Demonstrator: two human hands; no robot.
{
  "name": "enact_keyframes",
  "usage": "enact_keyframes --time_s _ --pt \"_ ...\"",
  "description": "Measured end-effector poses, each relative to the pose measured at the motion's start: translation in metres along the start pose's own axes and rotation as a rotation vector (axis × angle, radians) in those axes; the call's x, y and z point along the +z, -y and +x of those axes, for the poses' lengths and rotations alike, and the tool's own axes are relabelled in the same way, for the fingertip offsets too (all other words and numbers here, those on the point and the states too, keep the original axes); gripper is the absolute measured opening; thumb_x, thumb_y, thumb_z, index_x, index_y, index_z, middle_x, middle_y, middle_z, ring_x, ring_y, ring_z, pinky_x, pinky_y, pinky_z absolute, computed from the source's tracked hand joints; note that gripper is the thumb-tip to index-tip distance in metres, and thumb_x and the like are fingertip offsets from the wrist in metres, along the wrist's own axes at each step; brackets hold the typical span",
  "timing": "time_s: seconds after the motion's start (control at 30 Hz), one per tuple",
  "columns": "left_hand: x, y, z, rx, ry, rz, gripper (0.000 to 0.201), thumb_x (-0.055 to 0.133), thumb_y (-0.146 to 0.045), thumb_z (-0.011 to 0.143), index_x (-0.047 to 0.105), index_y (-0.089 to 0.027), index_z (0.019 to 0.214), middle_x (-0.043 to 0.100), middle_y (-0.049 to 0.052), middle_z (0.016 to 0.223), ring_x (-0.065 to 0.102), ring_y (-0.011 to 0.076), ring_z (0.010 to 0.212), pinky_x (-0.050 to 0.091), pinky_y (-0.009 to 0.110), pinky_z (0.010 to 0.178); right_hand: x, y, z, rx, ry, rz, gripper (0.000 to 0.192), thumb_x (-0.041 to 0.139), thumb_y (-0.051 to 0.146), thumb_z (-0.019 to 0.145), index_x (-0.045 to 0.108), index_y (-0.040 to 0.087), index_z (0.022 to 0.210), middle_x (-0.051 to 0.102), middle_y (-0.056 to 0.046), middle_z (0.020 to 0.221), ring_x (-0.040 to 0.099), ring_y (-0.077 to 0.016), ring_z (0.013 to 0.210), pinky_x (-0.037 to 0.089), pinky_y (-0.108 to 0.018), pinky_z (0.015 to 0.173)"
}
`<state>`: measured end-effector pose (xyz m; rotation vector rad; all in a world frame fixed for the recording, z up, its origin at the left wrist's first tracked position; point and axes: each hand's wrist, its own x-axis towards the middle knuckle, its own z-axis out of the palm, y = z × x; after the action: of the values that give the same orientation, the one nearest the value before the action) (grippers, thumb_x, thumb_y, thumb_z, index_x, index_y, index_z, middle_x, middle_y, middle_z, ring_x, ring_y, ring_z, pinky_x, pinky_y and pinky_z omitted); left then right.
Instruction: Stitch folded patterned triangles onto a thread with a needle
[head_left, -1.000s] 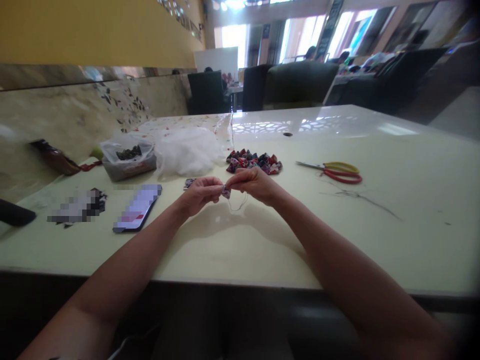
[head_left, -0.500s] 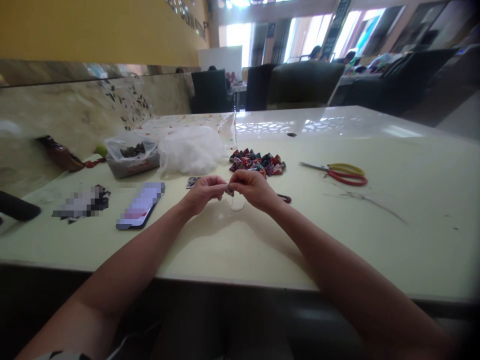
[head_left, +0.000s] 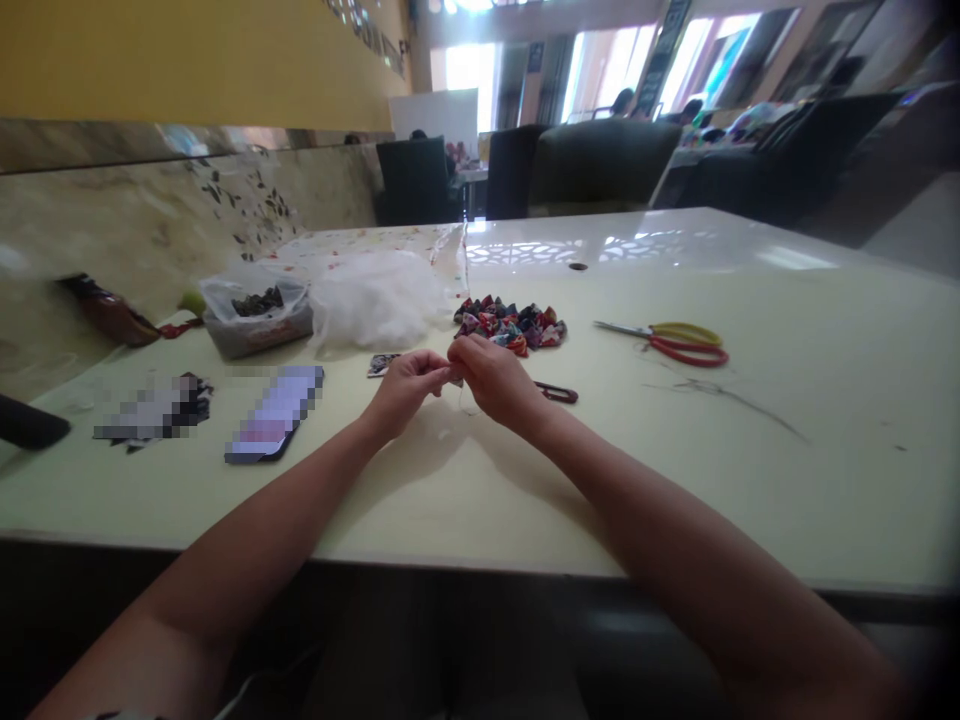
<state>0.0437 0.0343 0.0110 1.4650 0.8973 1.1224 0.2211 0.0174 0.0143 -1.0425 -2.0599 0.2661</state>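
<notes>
My left hand (head_left: 411, 388) is closed in a pinch at the middle of the table, on a small piece of fabric (head_left: 457, 381) that is mostly hidden by fingers. My right hand (head_left: 491, 376) meets it fingertip to fingertip, also pinched; what lies between its fingers is too small to make out. A thin thread (head_left: 466, 408) hangs below the fingertips. Just beyond my hands sits a cluster of puffed, patterned fabric pieces (head_left: 525, 326) in red, blue and dark colours. Beside my right wrist lies a pair of small dark red thread snips (head_left: 557, 393), partly covered.
Scissors (head_left: 675, 342) with yellow and red handles lie right, near loose thread (head_left: 739, 398). Leftward are a phone (head_left: 277, 412), dark fabric scraps (head_left: 196, 398), white stuffing (head_left: 382, 300) and a plastic-lined container (head_left: 259, 328). A patterned flat piece (head_left: 381, 365) is by my left hand.
My right hand has turned and closed in over the fingertips, covering more of the fabric piece. Less of the hanging thread shows. The view has shifted slightly.
</notes>
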Motion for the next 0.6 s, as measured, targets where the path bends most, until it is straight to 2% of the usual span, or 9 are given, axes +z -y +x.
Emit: enact_keyframes --time_s 0.1,0.2,0.3,0.43,0.53,0.6 --pt "0.001 0.000 0.000 0.002 -0.022 0.005 0.034 0.091 -0.044 0.065 0.070 -0.017 0.068 0.064 0.001 0.064 0.050 0.0118 0.061 0.041 0.028 0.063 -0.002 -0.001 -0.001 -0.032 0.059 -0.084 0.013 0.049 0.013 0.100 0.054 0.020 0.090 0.056 -0.004 0.089 0.045 -0.0148 0.074 0.032 -0.029 0.069" --pt "0.002 0.001 0.000 -0.007 -0.004 -0.015 0.037 0.091 -0.047 0.064 0.068 -0.018 0.066 0.060 -0.001 0.059 0.048 0.0116 0.059 0.041 0.028 0.063 -0.003 -0.001 -0.001 -0.030 0.061 -0.141 0.015 0.052 0.015 0.102 0.058 0.020 0.088 0.058 -0.004 0.088 0.045 -0.0144 0.073 0.030 -0.029 0.067" --pt "0.002 0.002 0.000 0.007 0.016 0.037 0.038 0.090 -0.048 0.066 0.067 -0.018 0.065 0.058 -0.001 0.058 0.048 0.0119 0.058 0.039 0.028 0.061 -0.001 0.000 -0.002 -0.069 0.002 -0.218 0.024 0.051 0.014 0.103 0.061 0.019 0.082 0.061 -0.006 0.088 0.048 -0.0161 0.076 0.031 -0.030 0.067" --pt "0.001 0.003 0.000 0.103 -0.018 0.217 0.030 0.084 -0.040 0.071 0.064 -0.019 0.063 0.057 -0.001 0.059 0.046 0.0125 0.060 0.036 0.027 0.060 0.007 0.006 -0.002 -0.242 -0.115 -0.275 0.032 0.045 0.007 0.102 0.066 0.020 0.082 0.067 -0.008 0.088 0.054 -0.0214 0.089 0.038 -0.035 0.079" --pt "0.000 0.005 0.002 0.166 -0.068 0.320 0.023 0.081 -0.030 0.069 0.062 -0.018 0.061 0.059 -0.001 0.062 0.048 0.0130 0.063 0.039 0.027 0.063 0.009 0.013 -0.002 -0.295 -0.172 -0.171 0.032 0.041 0.006 0.101 0.060 0.021 0.080 0.068 -0.008 0.087 0.056 -0.0217 0.090 0.040 -0.037 0.081" --pt "-0.001 0.008 0.004 0.133 -0.084 0.282 0.020 0.079 -0.030 0.068 0.064 -0.018 0.064 0.062 -0.001 0.065 0.052 0.0136 0.065 0.042 0.028 0.065 0.005 0.016 -0.002 -0.226 -0.208 0.028 0.026 0.044 0.011 0.101 0.055 0.022 0.079 0.066 -0.007 0.086 0.057 -0.0200 0.086 0.043 -0.036 0.079"
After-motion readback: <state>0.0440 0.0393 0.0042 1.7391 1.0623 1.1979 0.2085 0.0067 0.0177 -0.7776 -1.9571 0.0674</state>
